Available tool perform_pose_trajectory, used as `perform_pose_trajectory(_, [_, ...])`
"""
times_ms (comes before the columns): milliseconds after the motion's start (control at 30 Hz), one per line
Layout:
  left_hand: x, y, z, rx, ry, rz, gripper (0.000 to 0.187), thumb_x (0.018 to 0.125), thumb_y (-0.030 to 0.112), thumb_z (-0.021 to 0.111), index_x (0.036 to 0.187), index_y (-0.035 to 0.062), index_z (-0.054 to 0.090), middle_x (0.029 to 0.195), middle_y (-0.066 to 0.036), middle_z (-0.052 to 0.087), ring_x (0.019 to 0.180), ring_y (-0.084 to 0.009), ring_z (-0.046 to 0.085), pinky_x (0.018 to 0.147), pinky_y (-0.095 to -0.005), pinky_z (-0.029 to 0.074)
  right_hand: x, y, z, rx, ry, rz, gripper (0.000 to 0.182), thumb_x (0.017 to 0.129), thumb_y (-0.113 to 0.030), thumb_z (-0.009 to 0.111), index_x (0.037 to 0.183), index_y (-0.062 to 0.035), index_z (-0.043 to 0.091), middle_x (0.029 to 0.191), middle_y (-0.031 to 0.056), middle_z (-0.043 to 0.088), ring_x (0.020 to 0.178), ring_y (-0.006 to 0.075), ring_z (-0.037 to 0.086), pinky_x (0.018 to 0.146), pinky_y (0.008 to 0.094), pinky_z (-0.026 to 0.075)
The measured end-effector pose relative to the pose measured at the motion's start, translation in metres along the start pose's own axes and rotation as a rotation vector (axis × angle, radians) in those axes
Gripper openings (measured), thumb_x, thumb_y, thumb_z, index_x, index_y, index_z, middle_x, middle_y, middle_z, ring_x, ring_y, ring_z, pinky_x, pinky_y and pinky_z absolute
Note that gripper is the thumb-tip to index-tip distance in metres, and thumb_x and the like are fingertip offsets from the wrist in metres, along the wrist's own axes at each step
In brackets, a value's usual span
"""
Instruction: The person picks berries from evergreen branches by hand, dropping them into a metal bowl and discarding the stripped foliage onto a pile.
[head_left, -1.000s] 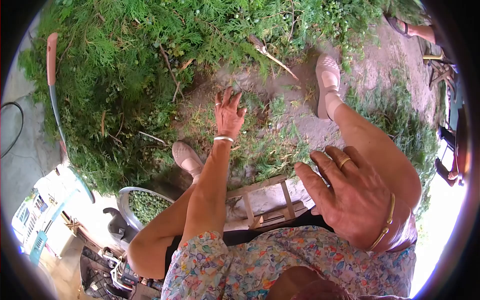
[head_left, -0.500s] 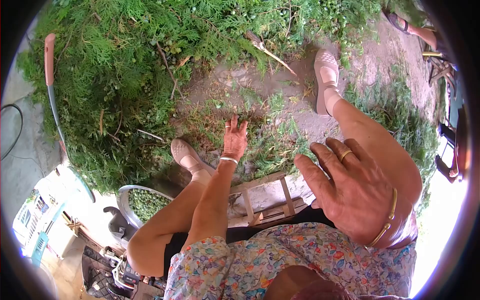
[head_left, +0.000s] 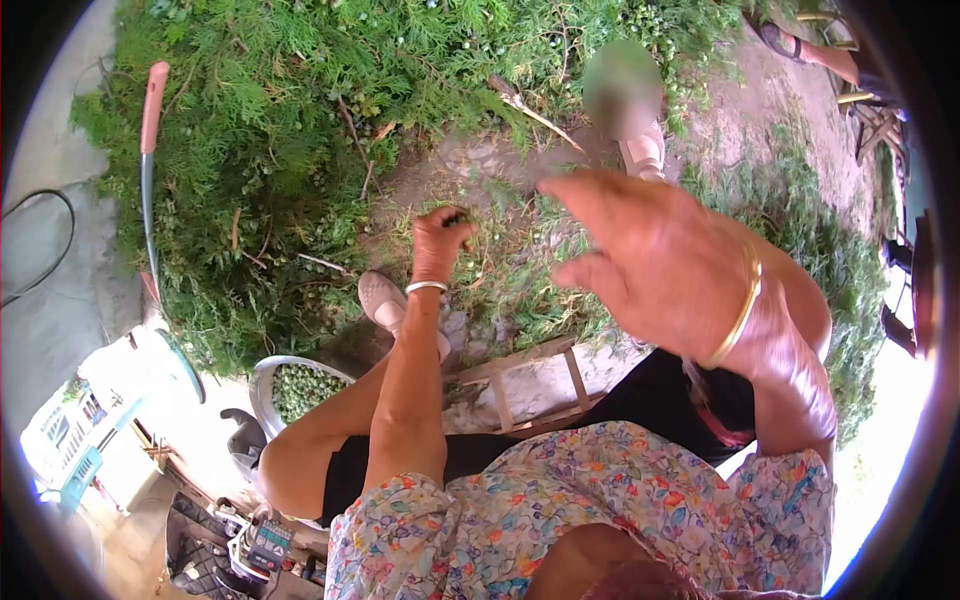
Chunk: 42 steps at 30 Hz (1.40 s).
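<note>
My left hand [head_left: 440, 240], with a silver bangle at the wrist, hangs over the littered ground between my feet. Its fingers are curled closed, and a small dark patch shows inside them that I cannot make out. My right hand [head_left: 650, 255], gold bangle at the wrist, is raised above my right leg. Its fingers stretch forward, smeared by motion, and nothing shows in them. Ahead of both hands spreads a big heap of green conifer branches [head_left: 280, 130] bearing small round cones. A metal basin [head_left: 263, 385] beside my left knee contains many green cones.
A long curved tool with a pink handle [head_left: 154, 100] lies at the left of the heap. Close before me is a wooden frame [head_left: 500, 400]. A bare stick [head_left: 535, 115] lies ahead. Another person's foot [head_left: 783, 42] is at the far right.
My left hand has drawn left and curled its fingers closed. My right hand has swung forward and up, its fingers now reaching over my right leg. The view has shifted slightly.
</note>
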<state>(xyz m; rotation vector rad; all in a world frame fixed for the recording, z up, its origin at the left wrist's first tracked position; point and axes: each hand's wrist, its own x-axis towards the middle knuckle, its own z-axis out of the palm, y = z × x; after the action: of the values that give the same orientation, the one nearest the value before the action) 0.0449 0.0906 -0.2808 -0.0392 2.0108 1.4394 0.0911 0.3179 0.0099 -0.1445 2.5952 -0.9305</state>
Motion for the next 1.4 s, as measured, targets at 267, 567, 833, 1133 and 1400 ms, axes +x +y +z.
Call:
perform_pose_trajectory(267, [-0.071,0.241,-0.024,0.206,-0.092,0.565,0.024,0.073,-0.005,0.067,0.096,0.0006,0.065,0.085,-0.009,0.067,0.067,-0.0103,0.062,0.055,-0.0232,0.052,0.034,0.016,0.007,1.254,0.35,0.344,0.055,0.086,-0.046,0.057,0.101,0.0069,0.054,0.094,0.017,0.061,0.081,0.0298,0.063,0.07,0.0379,0.053])
perform_pose_trajectory(567, [-0.103,0.347,0.016,1.027,-0.138,1.399,0.016,0.073,-0.004,0.067,0.088,0.0018,0.066,0.08,-0.008,0.067,0.064,-0.0154,0.063,0.052,-0.0279,0.048,0.027,0.023,-0.001,1.568,0.368,-0.122,0.03,0.088,-0.023,0.052,0.113,-0.0068,0.052,0.101,0.005,0.058,0.095,0.0164,0.056,0.078,0.0353,0.051])
perform_pose_trajectory(833, [-0.097,0.327,0.01,0.51,-0.003,1.266,0.012,0.074,-0.004,0.066,0.085,0.0011,0.066,0.075,-0.008,0.066,0.059,-0.0143,0.061,0.049,-0.0263,0.047,0.025,0.002,-0.019,2.018,0.378,0.102,0.037,0.083,-0.036,0.063,0.104,-0.0041,0.062,0.082,0.0086,0.067,0.079,0.018,0.062,0.079,0.037,0.05])
perform_pose_trajectory(1133, [-0.062,0.244,-0.009,0.172,0.303,0.805,0.006,0.077,-0.002,0.064,0.081,0.0025,0.067,0.062,-0.006,0.063,0.048,-0.0073,0.054,0.04,-0.0191,0.043,0.015,0.025,-0.021,2.062,-0.11,-0.079,0.024,0.085,-0.01,0.05,0.102,0.0071,0.055,0.103,0.0213,0.057,0.094,0.0318,0.058,0.067,0.0388,0.052])
perform_pose_trajectory(1400, [-0.015,-0.075,0.008,0.57,0.216,0.345,0.007,0.067,0.004,0.058,0.064,0.0009,0.063,0.065,-0.02,0.059,0.061,-0.0383,0.059,0.059,-0.044,0.049,0.006,0.024,-0.028,1.972,0.083,0.283,0.031,0.095,-0.019,0.041,0.107,0.0085,0.046,0.111,0.0308,0.045,0.089,0.0326,0.054,0.06,0.0328,0.052])
